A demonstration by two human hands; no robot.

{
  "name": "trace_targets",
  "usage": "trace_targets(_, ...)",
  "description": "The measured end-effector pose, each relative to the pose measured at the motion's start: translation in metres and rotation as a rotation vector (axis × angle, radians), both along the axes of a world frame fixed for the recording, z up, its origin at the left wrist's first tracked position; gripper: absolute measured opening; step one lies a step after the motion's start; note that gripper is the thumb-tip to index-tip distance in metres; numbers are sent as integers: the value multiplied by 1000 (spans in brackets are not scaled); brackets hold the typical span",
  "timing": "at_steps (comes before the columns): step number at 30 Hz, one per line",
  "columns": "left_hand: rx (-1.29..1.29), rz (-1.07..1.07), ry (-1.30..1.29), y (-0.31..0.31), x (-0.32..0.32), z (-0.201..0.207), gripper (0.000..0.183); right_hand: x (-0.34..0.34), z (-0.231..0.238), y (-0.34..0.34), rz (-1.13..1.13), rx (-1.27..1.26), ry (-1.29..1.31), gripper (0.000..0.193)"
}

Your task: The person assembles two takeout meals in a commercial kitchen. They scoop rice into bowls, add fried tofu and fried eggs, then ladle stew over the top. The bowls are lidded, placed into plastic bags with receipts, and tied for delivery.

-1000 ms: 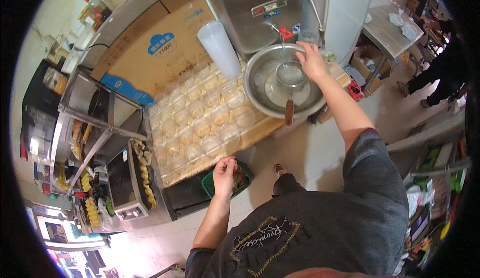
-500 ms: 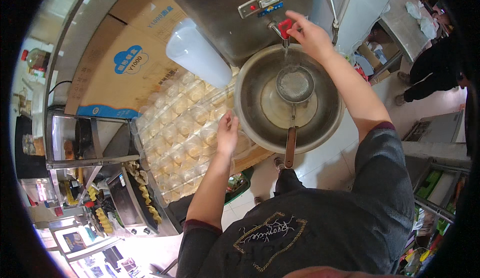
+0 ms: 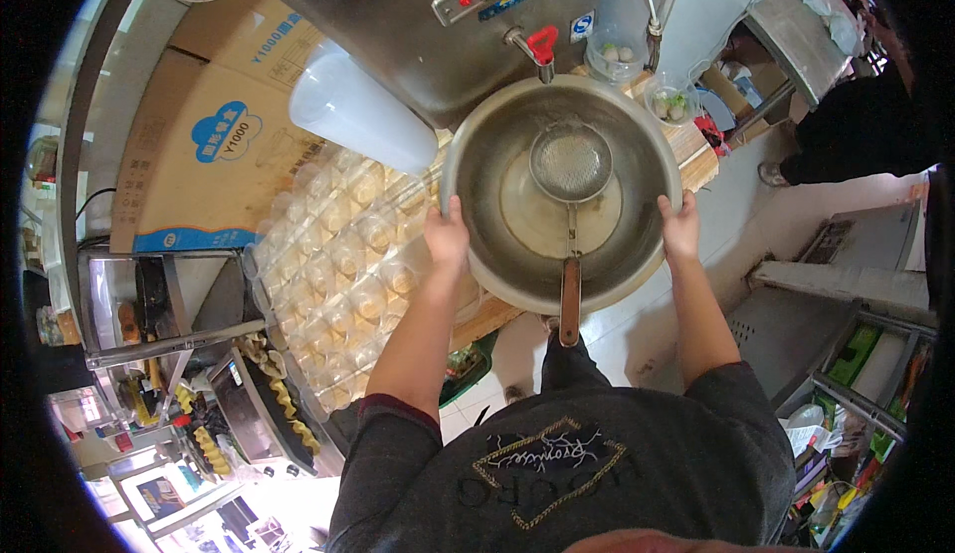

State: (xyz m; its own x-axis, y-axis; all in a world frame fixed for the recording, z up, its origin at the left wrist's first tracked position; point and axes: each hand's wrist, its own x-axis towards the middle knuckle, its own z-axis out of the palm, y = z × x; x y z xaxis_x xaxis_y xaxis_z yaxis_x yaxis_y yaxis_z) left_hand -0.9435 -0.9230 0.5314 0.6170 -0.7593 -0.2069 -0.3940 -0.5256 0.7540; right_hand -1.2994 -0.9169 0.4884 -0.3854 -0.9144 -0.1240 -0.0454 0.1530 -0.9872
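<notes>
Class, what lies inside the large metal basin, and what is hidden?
A round mesh strainer sits in the basin, its brown handle crossing the near rim. Pale liquid seems to pool below; the bottom beneath the strainer is covered.

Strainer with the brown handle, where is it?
Head view, right of centre: the strainer sits in the metal basin, below the red-handled tap in the picture, brown handle across the near rim.

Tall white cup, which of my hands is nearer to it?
Left. Your left hand holds the left side of the bowl, below the white cup in view; your right hand is across at the right side.
</notes>
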Motion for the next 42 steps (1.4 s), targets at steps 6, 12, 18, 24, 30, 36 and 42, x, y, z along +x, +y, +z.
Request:
trace_targets(6,-104,59,320,34,-14,12,35,-12,29,19,21,79,-75,23)
trace_targets(12,-109,99,303,79,-6,28,32,-29,67,39,158,36,86,23)
trace_targets(18,-243,131,363,155,27,51,35,-2,122,51,271,6,157,25)
trace_targets(24,-501,338,400,239,91,95,29,78,151,58,527,-158,-15,25)
trace_targets(30,-613,376,487,363,202,164,27,210,162,108,680,-80,-103,27)
trace_targets(36,-588,398,397,458,322,197,31,363,158,170,780,-57,-132,30)
trace_targets(42,-446,567,157,555,429,210,40,514,172,257,823,-13,-284,28)
